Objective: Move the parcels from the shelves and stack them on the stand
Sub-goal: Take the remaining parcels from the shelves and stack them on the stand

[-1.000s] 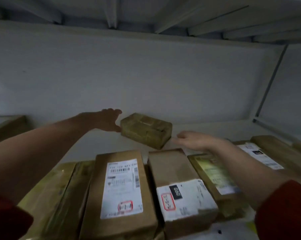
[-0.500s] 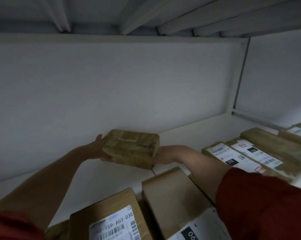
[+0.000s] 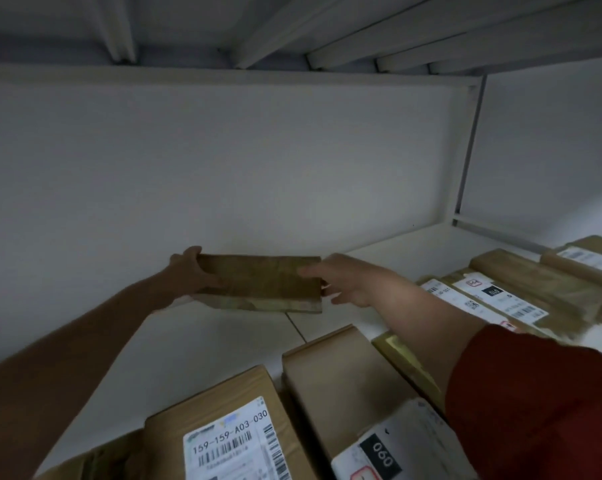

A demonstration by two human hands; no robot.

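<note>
Since 1 s ago both hands closed on the small box (image 3: 258,282); it now seems raised off the shelf (image 3: 223,337), far side, by the back wall. Left hand (image 3: 192,275) wraps its left end; right hand (image 3: 348,282) pinches the right end, thumb on top. Pickup likely done; stand next. Box: flat brown cardboard, glossy tape, square edges.

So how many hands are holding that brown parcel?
2. The left hand grips the left end of the parcel, and the right hand grips its right end.
</note>
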